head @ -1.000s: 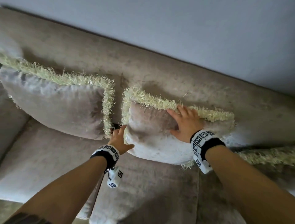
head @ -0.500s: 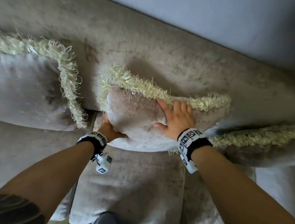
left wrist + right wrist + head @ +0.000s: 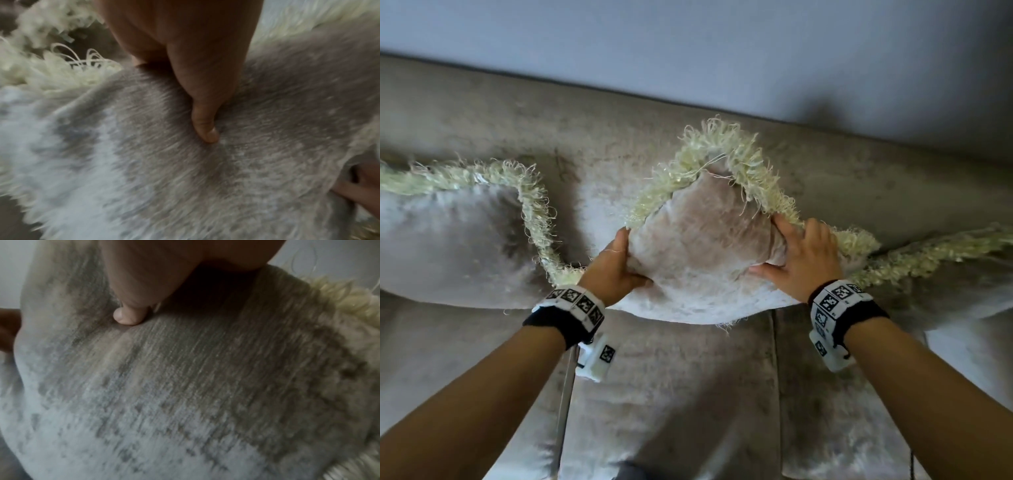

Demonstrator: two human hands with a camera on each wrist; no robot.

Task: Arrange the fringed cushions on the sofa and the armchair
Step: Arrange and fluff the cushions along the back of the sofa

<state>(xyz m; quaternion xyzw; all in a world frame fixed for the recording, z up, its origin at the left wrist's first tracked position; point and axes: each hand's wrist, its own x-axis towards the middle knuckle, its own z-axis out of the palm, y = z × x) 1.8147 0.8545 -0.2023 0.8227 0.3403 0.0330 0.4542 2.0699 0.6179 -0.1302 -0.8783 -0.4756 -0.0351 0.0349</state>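
Observation:
A grey plush cushion with a pale yellow fringe leans on the sofa backrest, one corner pointing up. My left hand grips its left edge, thumb dug into the front and fingers hidden behind. My right hand holds its upper right edge. There the thumb presses into the plush and the fingers lie along the fringe. A matching cushion stands to the left. Another one lies to the right, partly behind my right hand.
Grey seat cushions fill the lower part of the head view, with a seam between two of them. A pale wall rises behind the backrest. Both wrist views show little beyond plush and fringe.
The middle cushion has turned and bunched up, so one fringed corner now points upward. My left hand slid up its left edge. My right hand shifted from lying flat on the front to its upper right edge.

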